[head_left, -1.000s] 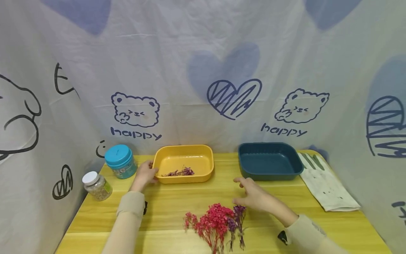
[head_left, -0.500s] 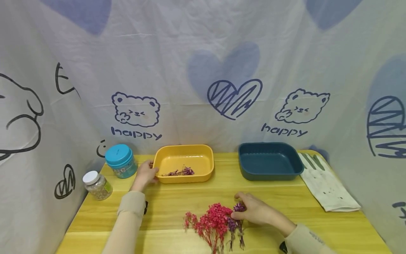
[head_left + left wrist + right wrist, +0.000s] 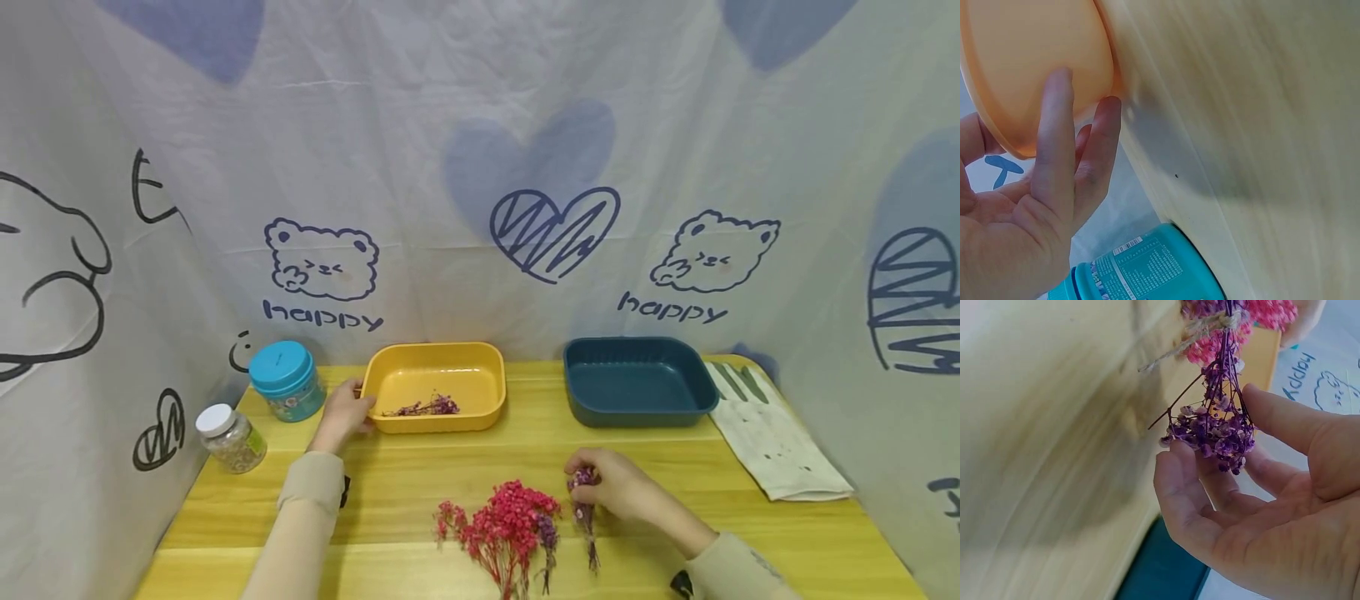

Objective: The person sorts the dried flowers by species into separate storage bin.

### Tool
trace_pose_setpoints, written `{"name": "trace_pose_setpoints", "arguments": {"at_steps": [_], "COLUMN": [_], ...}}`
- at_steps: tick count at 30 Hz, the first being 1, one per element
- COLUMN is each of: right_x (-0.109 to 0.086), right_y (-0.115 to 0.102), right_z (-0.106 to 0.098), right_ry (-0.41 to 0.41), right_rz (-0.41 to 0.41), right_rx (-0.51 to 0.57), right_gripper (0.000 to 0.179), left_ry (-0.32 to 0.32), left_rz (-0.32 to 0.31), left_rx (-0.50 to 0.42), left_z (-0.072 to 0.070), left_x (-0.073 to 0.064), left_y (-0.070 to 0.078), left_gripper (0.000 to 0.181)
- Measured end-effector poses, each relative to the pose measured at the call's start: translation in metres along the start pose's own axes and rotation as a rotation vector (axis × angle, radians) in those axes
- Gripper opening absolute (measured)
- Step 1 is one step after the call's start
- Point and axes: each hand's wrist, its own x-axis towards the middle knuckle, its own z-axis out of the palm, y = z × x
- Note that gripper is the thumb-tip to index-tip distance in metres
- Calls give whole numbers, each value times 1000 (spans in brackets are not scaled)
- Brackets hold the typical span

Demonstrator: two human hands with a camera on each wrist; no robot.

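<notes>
My right hand (image 3: pixel 611 483) holds a bunch of purple dried flowers (image 3: pixel 1219 428) by its blossoms between thumb and fingers, stems pointing toward me. Twine (image 3: pixel 1229 320) ties the stems. To its left lie a pink dried flower bunch (image 3: pixel 510 517) and another purple bunch (image 3: pixel 548 533). My left hand (image 3: pixel 345 414) grips the left end of a yellow baking dish (image 3: pixel 438 423), with fingers (image 3: pixel 1054 137) against its outer wall and a digit behind the rim. Inside that dish lies a purple flower sprig (image 3: pixel 431 407).
A dark blue dish (image 3: pixel 637 417) stands at the back right, beside a folded cream cloth (image 3: pixel 780 450). At the left are a blue-lidded tub (image 3: pixel 285 379) and a white-capped jar (image 3: pixel 232 442). A printed curtain (image 3: pixel 435 275) hangs behind the wooden table (image 3: pixel 405 500).
My right hand has come down toward me onto the purple flowers, taken hold of one bunch and shifted it right, away from the others. The left hand stays at the yellow dish.
</notes>
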Motion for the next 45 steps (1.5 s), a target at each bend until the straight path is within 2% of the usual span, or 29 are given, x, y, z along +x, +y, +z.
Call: {"name": "trace_pose_setpoints", "arguments": {"at_steps": [10,15,24,40,45], "right_x": [1,6,23,70,82], "right_y": [-5,-13,-34,-74,-87], "right_z": [-20,-27,-34,-29,-28], "right_ry": [71,142,219,208,221], "right_rz": [-106,-121,-130,-145,-159], "right_rx": [15,-53,-100,-37,-57], "right_gripper": [24,20,21,20,18], "left_ry": [3,-2,7,23,24], "left_rz": [-4,-4,-1,7,6], "left_rx": [12,6,15,11,14], "left_z": [0,0,1,5,4], "left_x": [2,2,2,1,0], "left_y": [-2,-4,-4,-5,-4], "left_gripper": [50,49,45,45,45]}}
